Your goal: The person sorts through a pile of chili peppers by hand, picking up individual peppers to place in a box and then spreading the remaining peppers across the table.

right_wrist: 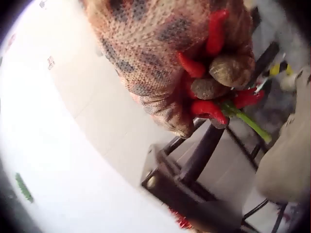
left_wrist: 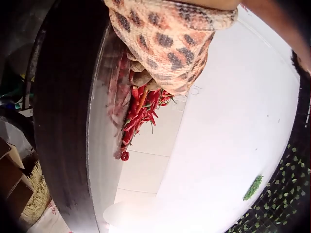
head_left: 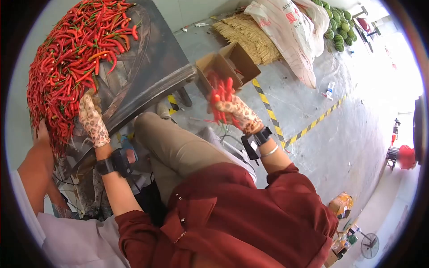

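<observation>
Red chillies (head_left: 229,85) sit in the right hand (head_left: 239,111), its gloved fingers curled round the bunch, which in the head view overlaps a cardboard box (head_left: 216,64) and partly hides its inside; a little red shows in the second box (head_left: 248,64) just beside it. The gloved left hand (head_left: 93,119) is at the edge of the chilli pile (head_left: 73,58) on the dark table (head_left: 163,49), and I cannot tell whether its fingers pinch any. Beyond the boxes, a white sack (head_left: 290,38), contents hidden, lies across a straw mat (head_left: 246,33) near watermelons (head_left: 343,31).
</observation>
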`<state>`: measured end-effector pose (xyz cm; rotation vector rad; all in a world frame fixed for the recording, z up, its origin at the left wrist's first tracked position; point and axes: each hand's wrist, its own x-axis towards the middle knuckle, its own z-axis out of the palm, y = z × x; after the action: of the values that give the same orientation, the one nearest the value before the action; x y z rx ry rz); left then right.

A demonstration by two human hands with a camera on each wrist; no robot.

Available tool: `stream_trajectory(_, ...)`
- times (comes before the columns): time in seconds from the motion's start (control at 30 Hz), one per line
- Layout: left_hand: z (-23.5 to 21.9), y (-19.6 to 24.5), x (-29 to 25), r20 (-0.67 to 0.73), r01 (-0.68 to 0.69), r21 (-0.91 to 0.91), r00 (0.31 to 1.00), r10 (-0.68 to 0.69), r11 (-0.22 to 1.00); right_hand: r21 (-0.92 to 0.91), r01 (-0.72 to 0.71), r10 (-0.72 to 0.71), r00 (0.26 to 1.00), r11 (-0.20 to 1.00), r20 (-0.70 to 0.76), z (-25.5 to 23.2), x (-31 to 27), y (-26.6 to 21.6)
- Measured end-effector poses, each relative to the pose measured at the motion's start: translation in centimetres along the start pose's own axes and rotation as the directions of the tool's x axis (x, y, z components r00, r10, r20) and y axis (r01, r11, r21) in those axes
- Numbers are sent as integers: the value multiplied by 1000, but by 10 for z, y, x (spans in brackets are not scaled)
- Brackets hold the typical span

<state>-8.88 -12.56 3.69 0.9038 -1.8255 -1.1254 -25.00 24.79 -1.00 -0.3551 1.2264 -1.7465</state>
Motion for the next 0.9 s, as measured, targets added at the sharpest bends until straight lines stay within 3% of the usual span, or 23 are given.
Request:
stream_trajectory(0.03, -1, -4, 2, -25, 12, -20, 1000, -13, 1000, 4, -1, 1, 1000, 1000, -4, -20, -10, 17)
stream_trajectory(0.1, -1, -3, 1, -22, 48, -52, 999, -49, 998, -80, -252, 228, 947, 965, -226, -56, -27, 52)
stream_trajectory(0.13, -2, -1, -1, -20, 54, -49, 998, -55, 997, -77, -258, 235, 945, 963, -229, -64, -34, 67)
stream_trajectory(0.2, -3, 1, -1, 19, 105, -60, 994, -104, 993, 55, -307, 303, 868, 950, -393, -79, -43, 92)
stream_trajectory(0.23, -6, 1, -1, 38, 104, -33, 994, -103, 994, 59, -313, 311, 866, 948, -391, -90, -44, 104)
stream_trajectory(0.3, -4, 5, -3, 33, 97, -35, 995, -96, 995, 162, -421, 448, 783, 892, -431, -112, -41, 126)
stream_trajectory(0.47, 0, 14, -7, 1, 41, 21, 999, -41, 999, 66, -475, 443, 752, 878, -488, -133, -11, 122)
stream_trajectory(0.53, -5, 9, -1, 18, 186, 117, 982, -189, 976, -239, -478, 308, 801, 845, -514, -140, 13, 114)
stream_trajectory(0.57, 0, 28, -8, 105, 30, 267, 993, -60, 963, -317, -377, 186, 847, 870, -498, -145, 23, 110)
stream_trajectory(0.6, 2, 33, -11, 139, -112, 340, 988, 68, 934, -380, -450, 197, 814, 808, -546, -124, 37, 78)
stream_trajectory(0.63, 3, 33, -25, 134, -193, 433, 980, 149, 880, -362, -425, 241, 857, 829, -455, -158, 45, 88)
stream_trajectory(0.67, -7, -46, -25, 298, -541, 798, 738, 606, 267, -433, -431, 206, 856, 792, -475, -160, 48, 69)
stream_trajectory(0.7, -8, 7, -54, 370, -539, 807, 780, 506, 240, -413, -402, 213, 877, 818, -431, -180, 55, 68)
stream_trajectory(0.73, -1, 27, -76, 400, -488, 870, 776, 488, 63, -382, -310, 153, 908, 871, -390, -197, 55, 71)
stream_trajectory(0.77, 3, 30, -86, 266, -502, 714, 840, 473, 489, -538, -359, 126, 898, 762, -421, -223, 55, 77)
stream_trajectory(0.8, 17, 66, -102, 79, -337, 486, 936, 344, 806, -669, -403, 74, 883, 625, -463, -251, 54, 85)
stream_trajectory(0.83, 31, 108, -122, 3, 54, 101, 999, -54, 993, -753, -261, -22, 939, 604, -343, -288, 46, 96)
stream_trajectory(0.87, 30, 96, -121, -2, -153, 282, 987, 160, 947, -817, -118, -117, 968, 564, -220, -304, 51, 104)
stream_trajectory(0.9, 29, 96, -121, 13, -176, 284, 984, 180, 942, -755, -130, -102, 962, 642, -253, -296, 45, 100)
